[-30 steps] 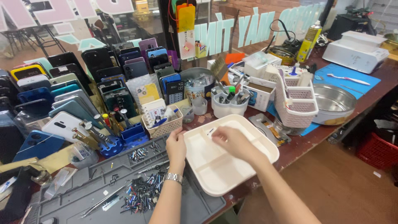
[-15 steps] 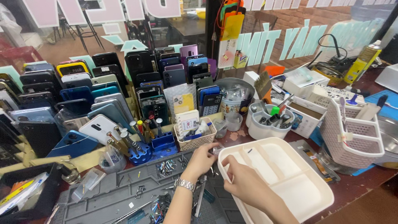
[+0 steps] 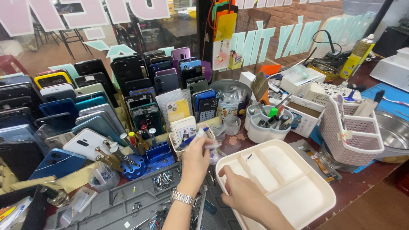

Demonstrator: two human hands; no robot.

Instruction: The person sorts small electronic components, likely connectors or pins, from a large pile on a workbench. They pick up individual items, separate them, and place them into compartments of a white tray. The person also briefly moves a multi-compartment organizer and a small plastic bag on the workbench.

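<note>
My left hand, with a metal watch on the wrist, reaches into a small woven basket and pinches a thin blue-and-white tool at its front. My right hand lies on the near-left corner of a white compartment tray, fingers curled over the rim. The tray's compartments hold nothing that I can see.
Rows of phones and phone cases stand at the back left. A blue screwdriver stand, a grey work mat with scattered screws, a white tool cup, a pink basket and a steel bowl surround the tray.
The view has swung left and closer. My left hand has moved from the tray's edge up to the woven basket. My right hand has slid from the tray's middle to its near-left corner.
</note>
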